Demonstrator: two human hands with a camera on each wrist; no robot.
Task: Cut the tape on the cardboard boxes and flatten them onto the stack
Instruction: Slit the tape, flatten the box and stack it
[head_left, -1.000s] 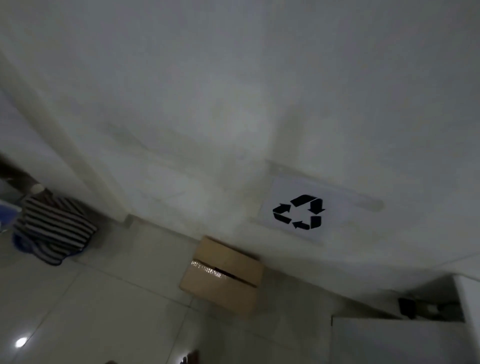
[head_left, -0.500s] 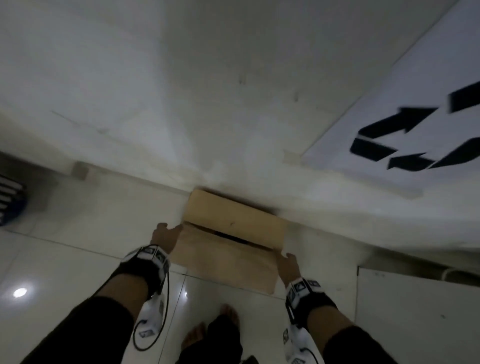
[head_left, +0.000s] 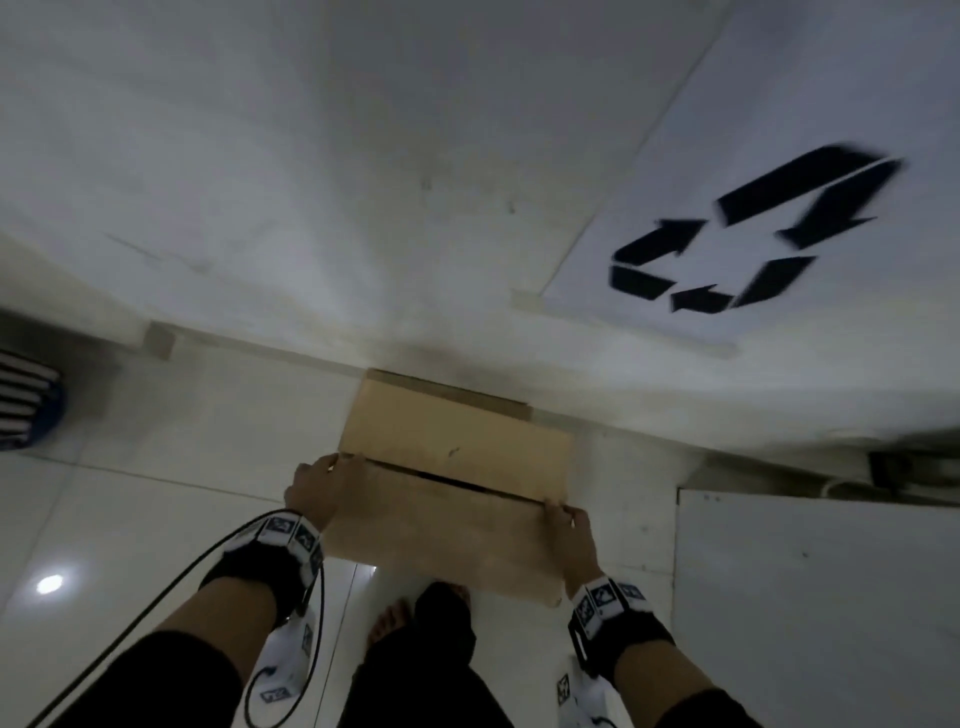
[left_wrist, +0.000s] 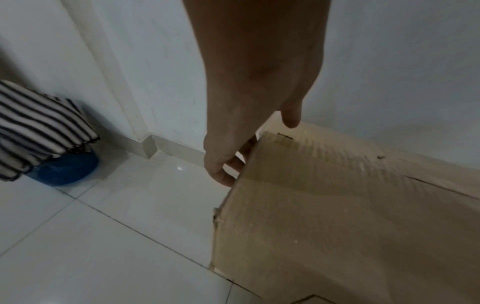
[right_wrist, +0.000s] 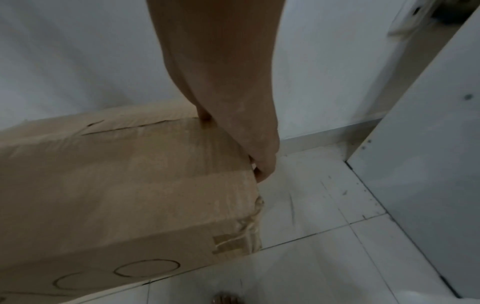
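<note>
Your left hand (head_left: 323, 488) and right hand (head_left: 570, 525) grip the two ends of the cardboard box (head_left: 457, 488), thumbs on top, fingers curled under the edges and mostly hidden. The box sits by the wall (head_left: 363, 182) over the tiled floor (head_left: 130, 519); whether it touches the floor is unclear.

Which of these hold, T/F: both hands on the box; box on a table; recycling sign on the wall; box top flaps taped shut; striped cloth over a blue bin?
1. Left hand and right hand grip the cardboard box by its ends. True.
2. Box sits on a table. False: at floor level, by the wall.
3. Recycling sign is on the wall. True.
4. Top flaps taped shut. False: a dark gap runs between them.
5. Striped cloth drapes a blue bin. True.
</note>
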